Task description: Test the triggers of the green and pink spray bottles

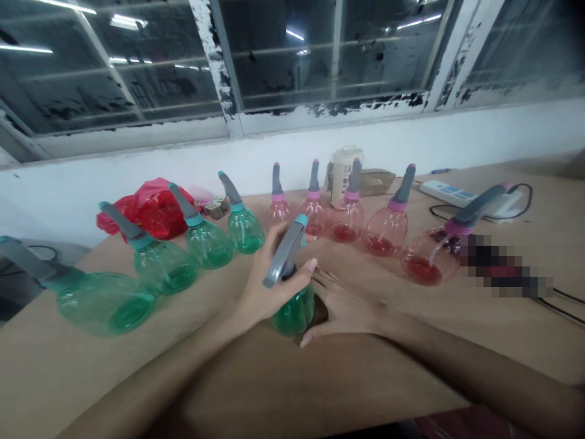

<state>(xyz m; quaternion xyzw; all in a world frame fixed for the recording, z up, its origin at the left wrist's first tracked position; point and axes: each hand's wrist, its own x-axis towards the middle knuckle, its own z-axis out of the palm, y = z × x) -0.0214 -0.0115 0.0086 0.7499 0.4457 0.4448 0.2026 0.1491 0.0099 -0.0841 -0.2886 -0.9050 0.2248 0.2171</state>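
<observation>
A green spray bottle (pixel 292 311) with a grey trigger head stands on the wooden table (pixel 320 378) right in front of me. My left hand (pixel 269 283) is closed around its neck and trigger head. My right hand (pixel 342 305) lies against the bottle's right side, fingers stretched out and curled around its base. A row of several green spray bottles (pixel 201 244) runs off to the left, and a row of several pink spray bottles (pixel 347 216) runs off to the right.
A red plastic bag (pixel 150 207) lies at the back left by the wall. A white cup (pixel 345 167) and a brown box (pixel 377 181) stand behind the pink bottles. A white power strip (pixel 457 195) with black cables lies at the right.
</observation>
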